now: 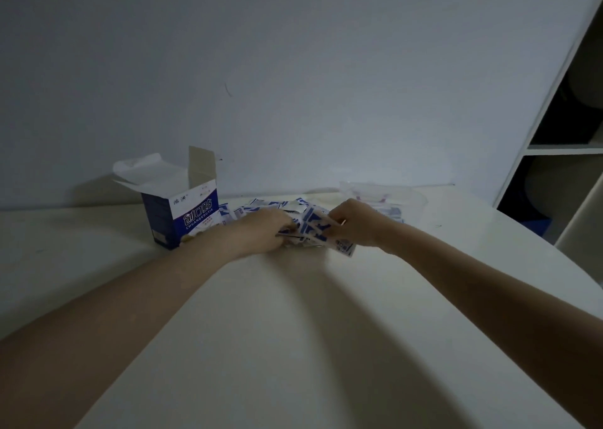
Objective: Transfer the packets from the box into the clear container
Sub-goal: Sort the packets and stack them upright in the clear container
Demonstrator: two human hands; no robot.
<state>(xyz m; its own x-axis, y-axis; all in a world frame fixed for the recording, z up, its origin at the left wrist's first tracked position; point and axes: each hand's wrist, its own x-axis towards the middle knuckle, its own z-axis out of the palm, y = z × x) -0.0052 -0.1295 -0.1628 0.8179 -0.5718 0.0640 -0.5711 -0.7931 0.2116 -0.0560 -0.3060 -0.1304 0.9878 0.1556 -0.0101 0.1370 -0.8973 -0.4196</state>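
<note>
Table (293, 347): pale, smooth top, running back to the wall.
Wall (293, 70): plain, bluish-grey, with a small dark mark.
Shelf unit (554, 149): white, at far right, its compartments dark.

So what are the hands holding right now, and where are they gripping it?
Both the left hand and the right hand grip a bunch of packets by its opposite ends.

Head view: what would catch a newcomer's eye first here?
Both hands meet at the middle of the table, the left hand and right hand gathering a heap of blue-and-white packets. An opened blue box stands upright to the left, and a clear container sits behind the right hand, some packets already inside.
</note>
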